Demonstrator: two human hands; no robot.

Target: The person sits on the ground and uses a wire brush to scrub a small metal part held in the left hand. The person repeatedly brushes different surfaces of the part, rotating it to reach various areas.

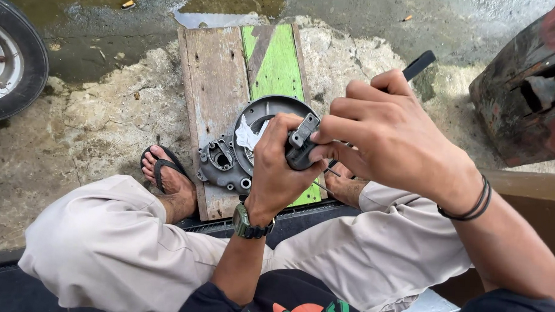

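Note:
My left hand (279,168) is closed around a small dark metal part (302,144), held above my lap. Over it, my right hand (383,132) grips a tool with a black handle (418,64) that sticks out past my knuckles; its thin shaft (331,171) shows below the hand. Under both hands a grey round engine cover (244,150) lies on a wooden board (217,80) with a green strip, and a white scrap rests inside it.
My feet in black sandals (164,169) rest on rough concrete on either side of the board. A tyre (13,57) stands at the far left. A rusty dark metal box (526,91) stands at the right. Wet ground lies beyond the board.

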